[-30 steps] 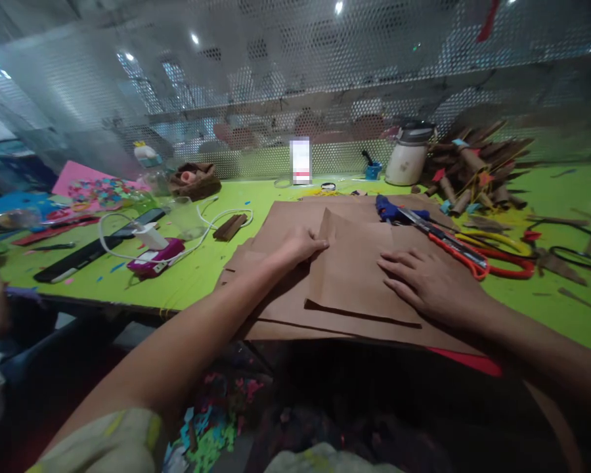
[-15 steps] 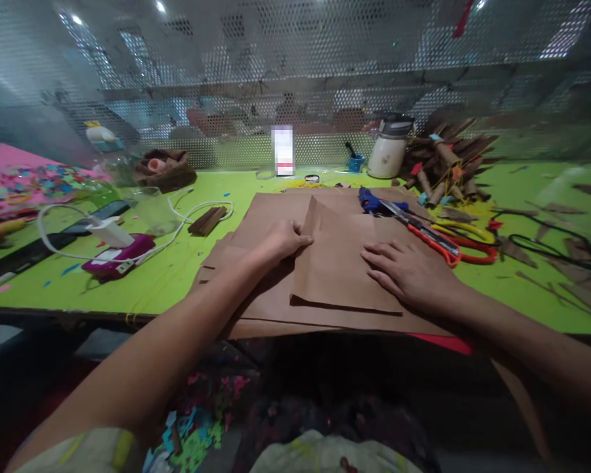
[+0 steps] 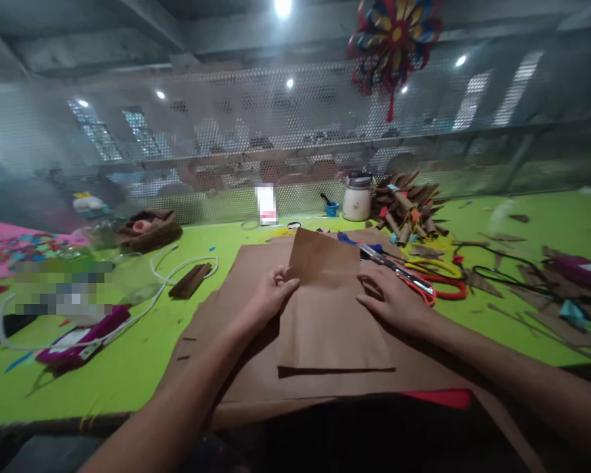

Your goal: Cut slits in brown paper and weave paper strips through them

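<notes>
A folded piece of brown paper (image 3: 332, 322) lies on larger brown sheets (image 3: 246, 381) in front of me, its far part tilted up off them. At its left edge my left hand (image 3: 272, 293) is closed, pinching the paper between thumb and fingers. My right hand (image 3: 396, 302) rests by the right edge, thumb and forefinger apart, fingertips touching or very near the paper. Just beyond that hand lie scissors (image 3: 456, 284) with red and yellow handles, a box cutter (image 3: 396, 266) and a dark blue tool (image 3: 347, 238), partly hidden by the paper.
Rolled brown paper pieces (image 3: 408, 207) are heaped at the back right beside a white jar (image 3: 357, 200). On the left are a white cable (image 3: 152, 305), a purple device (image 3: 83, 338) and a brown cloth pouch (image 3: 150, 230). A black cord (image 3: 502, 269) and scraps lie right.
The far part of the folded paper has risen. My right hand has gone from lying flat on the paper to curved fingers at its edge. My view has tilted upward.
</notes>
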Action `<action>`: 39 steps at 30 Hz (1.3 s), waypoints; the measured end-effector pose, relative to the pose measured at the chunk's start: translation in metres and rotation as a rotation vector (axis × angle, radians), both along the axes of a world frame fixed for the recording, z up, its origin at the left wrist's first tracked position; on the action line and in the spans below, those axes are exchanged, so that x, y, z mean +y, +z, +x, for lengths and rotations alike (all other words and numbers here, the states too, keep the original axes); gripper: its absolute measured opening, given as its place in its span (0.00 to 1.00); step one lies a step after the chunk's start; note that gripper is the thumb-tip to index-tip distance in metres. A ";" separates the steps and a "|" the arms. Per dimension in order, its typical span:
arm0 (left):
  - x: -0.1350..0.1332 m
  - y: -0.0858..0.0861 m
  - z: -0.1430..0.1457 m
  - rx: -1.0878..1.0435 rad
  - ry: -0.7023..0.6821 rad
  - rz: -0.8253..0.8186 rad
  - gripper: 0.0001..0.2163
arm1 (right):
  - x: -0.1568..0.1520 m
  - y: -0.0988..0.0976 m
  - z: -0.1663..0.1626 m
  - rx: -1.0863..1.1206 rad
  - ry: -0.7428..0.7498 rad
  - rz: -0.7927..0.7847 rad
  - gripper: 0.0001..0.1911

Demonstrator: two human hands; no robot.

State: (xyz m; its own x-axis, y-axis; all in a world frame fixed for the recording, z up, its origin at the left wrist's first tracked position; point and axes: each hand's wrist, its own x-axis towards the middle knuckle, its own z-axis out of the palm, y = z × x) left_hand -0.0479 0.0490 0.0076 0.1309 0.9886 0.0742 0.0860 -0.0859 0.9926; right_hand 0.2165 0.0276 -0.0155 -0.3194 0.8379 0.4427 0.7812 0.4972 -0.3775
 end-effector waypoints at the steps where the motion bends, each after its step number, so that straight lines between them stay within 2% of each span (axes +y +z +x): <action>1: -0.002 0.002 0.000 -0.017 0.005 0.006 0.14 | 0.004 -0.002 0.001 0.130 -0.072 -0.040 0.23; 3: -0.005 0.007 0.002 -0.032 0.017 0.022 0.15 | 0.009 -0.002 0.003 0.431 -0.153 -0.181 0.28; 4: -0.007 0.010 0.002 -0.039 0.022 0.027 0.15 | 0.010 0.001 0.004 0.583 -0.140 -0.283 0.28; 8: -0.013 0.016 0.006 -0.097 -0.006 0.006 0.16 | 0.004 0.015 0.005 1.057 0.084 -0.661 0.18; 11: -0.016 0.017 0.007 -0.143 -0.062 -0.028 0.18 | -0.002 0.024 0.002 1.207 0.126 -0.694 0.14; 21: -0.018 0.017 0.007 -0.117 0.001 -0.005 0.19 | -0.002 0.032 -0.018 1.218 0.089 -0.561 0.16; 29: -0.018 0.012 0.002 -0.098 -0.008 -0.010 0.18 | -0.002 0.026 -0.018 1.194 0.055 -0.588 0.15; 34: -0.016 0.011 -0.006 -0.099 -0.109 -0.019 0.14 | -0.001 0.019 -0.017 1.166 0.051 -0.580 0.11; 39: -0.018 0.016 -0.009 -0.196 -0.228 -0.094 0.15 | 0.001 0.013 -0.015 1.063 0.065 -0.599 0.10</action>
